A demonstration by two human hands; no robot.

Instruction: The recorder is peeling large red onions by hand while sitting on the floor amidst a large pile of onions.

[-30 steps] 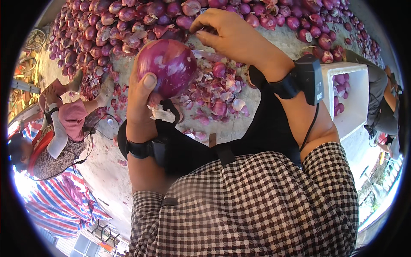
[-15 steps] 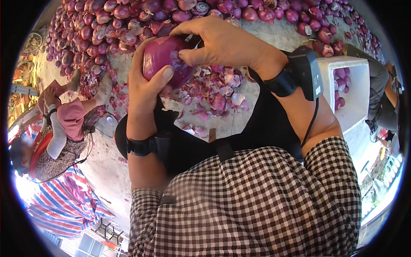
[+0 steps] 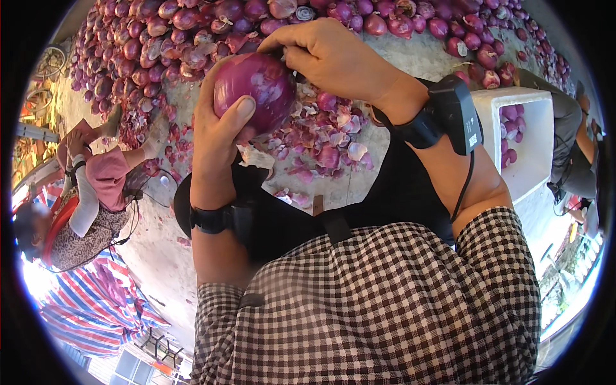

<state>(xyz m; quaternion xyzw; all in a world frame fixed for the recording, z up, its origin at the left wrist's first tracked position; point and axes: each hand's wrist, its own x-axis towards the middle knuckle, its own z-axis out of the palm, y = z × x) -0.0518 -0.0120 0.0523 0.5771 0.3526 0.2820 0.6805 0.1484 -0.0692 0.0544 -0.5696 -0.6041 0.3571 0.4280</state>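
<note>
A large red onion sits in the curved grip of the left hand, thumb pressed across its near face and the other fingers wrapped around its left side, a hold that seems meant to steady the bulb while leaving its top and right side exposed. The right hand arches over that open side, index finger and thumb bent close at the onion's upper edge; whether they pinch a shred of skin cannot be told. A pale papery scrap hangs below the bulb, beside the left hand's heel. The onion is raised over loose purple skins strewn on the concrete floor, apparently held there so that peelings drop clear of the person's black trousers. Beyond, a heap of red onions spreads across the far side, within what looks like easy reach. To the right, a white box stands open-topped beside the right forearm, smooth purple onions showing inside against its pale walls; its depth hides how many it holds. A seated co-worker and a striped tarpaulin occupy the left.
</note>
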